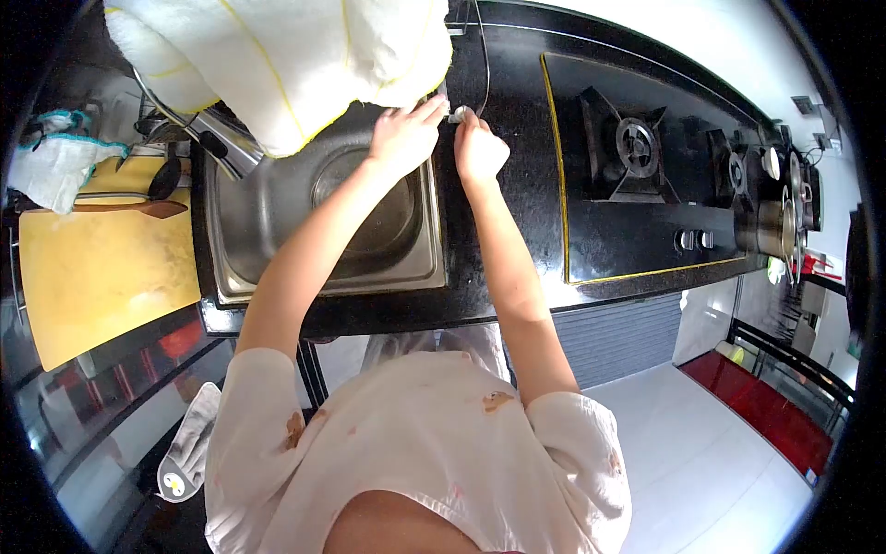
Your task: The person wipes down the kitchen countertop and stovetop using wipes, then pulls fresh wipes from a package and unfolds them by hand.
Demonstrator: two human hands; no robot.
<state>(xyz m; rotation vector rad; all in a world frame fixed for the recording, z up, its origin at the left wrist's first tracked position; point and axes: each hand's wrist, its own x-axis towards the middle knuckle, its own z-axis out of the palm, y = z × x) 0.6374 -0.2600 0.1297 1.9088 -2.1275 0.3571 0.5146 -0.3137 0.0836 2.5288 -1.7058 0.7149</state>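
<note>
My left hand (406, 136) reaches over the sink's right rim, its fingers bent together at a small white plug-like piece (457, 114). What its fingertips grip is too small to make out. On the counter side, my right hand (478, 150) is closed in a pinch on that same white piece. A thin dark cord (486, 65) runs down from the top edge to my right fingertips. Just above my left hand hangs a bulky white cloth (305, 55) with yellow lines and edging, covering part of the sink (268, 208).
A chrome faucet (235, 152) points over the sink's left side. Left of it are a yellow cutting board (106, 272), a wooden spatula (157, 210) and a cloth (65, 171). The gas stove (637, 148) is at right, with a pot (773, 229) at its far end.
</note>
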